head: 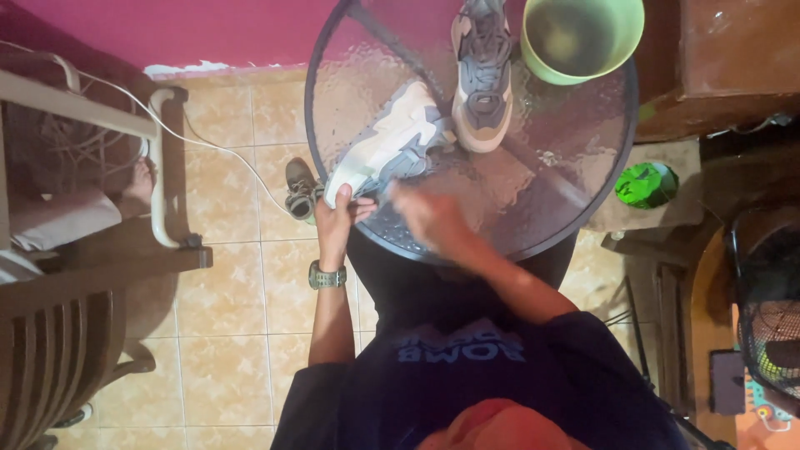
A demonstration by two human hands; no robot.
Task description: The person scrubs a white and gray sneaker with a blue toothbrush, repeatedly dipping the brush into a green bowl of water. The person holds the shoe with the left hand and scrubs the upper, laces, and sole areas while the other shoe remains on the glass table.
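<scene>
My left hand (337,215) grips the near end of a pale grey and white sneaker (385,146) that lies on its side on a round glass table (533,208). My right hand (427,218) is blurred, just right of the shoe's near end above the glass; whether it holds something I cannot tell. A second sneaker (482,75), beige and grey, stands upright on the table behind the first. A green plastic bucket (581,37) sits at the table's far right edge.
A small shoe (298,188) lies on the tiled floor beside the table. A chair frame (162,167) with a white cable stands at left, wooden slats (50,367) at lower left. A green object (646,185) and a black fan grille (771,308) are at right.
</scene>
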